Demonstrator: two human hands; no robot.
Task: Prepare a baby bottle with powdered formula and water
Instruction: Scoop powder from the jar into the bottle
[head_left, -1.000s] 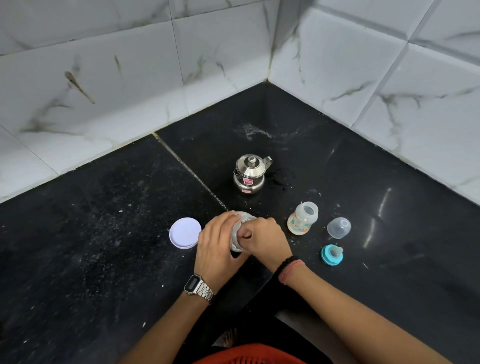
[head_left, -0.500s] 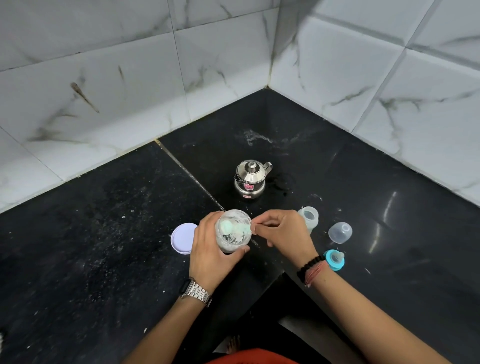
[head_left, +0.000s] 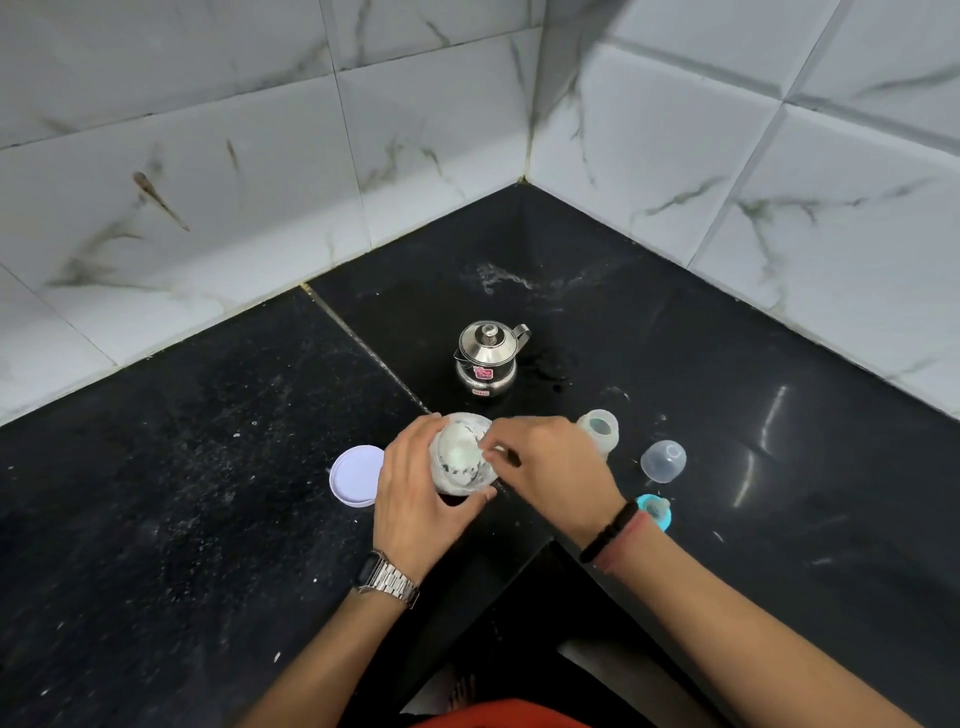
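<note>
Fingers (head_left: 441, 501) of our left hand (head_left: 415, 499) wrap the formula jar (head_left: 462, 460), a closed grip holding it tilted above the black tabletop (head_left: 208, 467). Our right hand (head_left: 550, 470) pinches a scoop (head_left: 496, 451) at the jar's mouth; we cannot tell how full it is. Its white lid (head_left: 356, 475) lies just left. The open baby bottle (head_left: 600, 431) stands right of our hands, with a clear cap (head_left: 664, 461) and teal nipple ring (head_left: 655, 512) beyond, and a steel kettle (head_left: 488, 358) behind.
</note>
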